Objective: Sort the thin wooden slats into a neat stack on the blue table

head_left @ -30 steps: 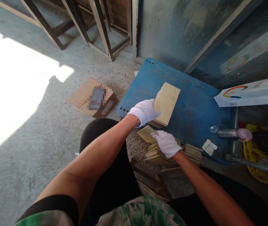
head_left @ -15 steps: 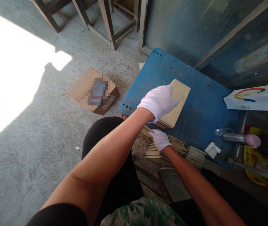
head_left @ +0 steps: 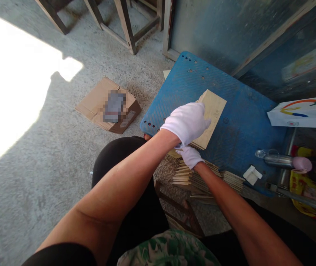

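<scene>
A stack of thin pale wooden boards [head_left: 215, 105] lies on a blue plastic tabletop [head_left: 171, 96]. My left hand [head_left: 187, 120], in a white glove, lies over the stack's left side. One digit stretches onto the top board, and the other fingers look curled at the edge, partly hidden. Below it, my right hand [head_left: 191, 157], gloved too, pinches a single wooden board [head_left: 175, 153] at the table's near edge, partly covered by both gloves. Further rows of stacked boards [head_left: 182, 175] sit under my right wrist, lower than the tabletop.
On the floor at left lies a cardboard box [head_left: 91, 101] with a blurred item on top. A metal bottle with a pink cap [head_left: 278, 160], a small white carton [head_left: 252, 174] and a white paper bag [head_left: 302, 112] are at right. Wooden stool legs [head_left: 126, 27] stand beyond.
My right hand has moved up with the board, closer to my left hand and the stack. My left hand stays on the stack. The view has shifted slightly.
</scene>
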